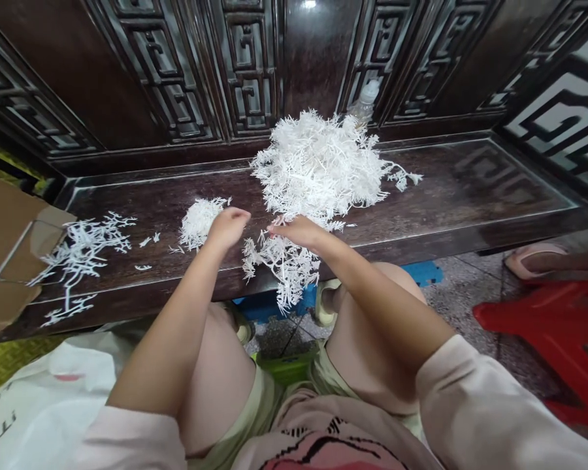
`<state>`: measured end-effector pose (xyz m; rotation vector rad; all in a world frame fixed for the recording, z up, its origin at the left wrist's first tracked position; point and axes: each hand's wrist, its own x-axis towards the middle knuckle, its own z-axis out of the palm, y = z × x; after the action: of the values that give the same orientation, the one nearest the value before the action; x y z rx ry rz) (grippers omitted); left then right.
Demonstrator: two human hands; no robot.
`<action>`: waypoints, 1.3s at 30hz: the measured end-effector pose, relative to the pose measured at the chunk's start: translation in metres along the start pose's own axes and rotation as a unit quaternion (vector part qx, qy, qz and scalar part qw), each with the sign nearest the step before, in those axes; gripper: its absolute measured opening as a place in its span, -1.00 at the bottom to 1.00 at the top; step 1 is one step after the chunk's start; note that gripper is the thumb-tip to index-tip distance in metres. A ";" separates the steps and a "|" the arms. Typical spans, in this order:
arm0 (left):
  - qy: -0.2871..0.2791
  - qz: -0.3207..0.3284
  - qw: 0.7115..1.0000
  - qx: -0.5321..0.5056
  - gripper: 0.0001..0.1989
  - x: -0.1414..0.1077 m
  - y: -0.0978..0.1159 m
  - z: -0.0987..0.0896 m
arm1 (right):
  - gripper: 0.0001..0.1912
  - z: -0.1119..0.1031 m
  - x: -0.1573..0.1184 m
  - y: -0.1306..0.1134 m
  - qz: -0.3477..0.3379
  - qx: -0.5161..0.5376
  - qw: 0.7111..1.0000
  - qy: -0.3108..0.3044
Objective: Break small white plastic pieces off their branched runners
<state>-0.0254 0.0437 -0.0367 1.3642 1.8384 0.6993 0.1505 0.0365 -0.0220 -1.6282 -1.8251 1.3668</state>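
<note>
A white branching sprig (294,264) is held at its upper part by the right hand (296,230), whose thumb and fingers are brought together, and its lower tips are hung over the front edge of the dark wooden tabletop (436,189). The left hand (229,225) is curled nearly closed just beside a small heap of white bits (198,223); whether anything is gripped in it cannot be told. Behind the right hand a large pile of white sprigs (318,163) is heaped, with a clear bottle (365,104) partly hidden behind it. Bare white stems (85,251) are gathered at the left, against a cardboard piece (10,241). On a white bag (63,375) at lower left, dark letters are printed sideways, of which "iTE" can be read; the dark lettering on the pink shirt (347,450) cannot be made out.
</note>
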 end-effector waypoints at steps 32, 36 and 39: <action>0.074 -0.033 0.972 0.221 -0.51 0.022 -0.029 -0.040 | -0.62 -0.020 0.006 0.001 -0.036 -0.114 0.990 -0.075; 0.076 -0.041 0.975 0.205 -0.50 0.019 -0.027 -0.027 | -0.67 -0.009 0.001 -0.007 -0.029 -0.118 0.986 -0.110; -0.039 0.063 0.996 0.056 -0.64 0.001 -0.001 -0.009 | -0.72 -0.006 -0.002 -0.008 -0.036 -0.132 0.983 -0.126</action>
<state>-0.0331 0.0440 -0.0323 1.5696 1.7638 0.6056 0.1508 0.0379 -0.0116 -1.5500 -2.2742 1.4010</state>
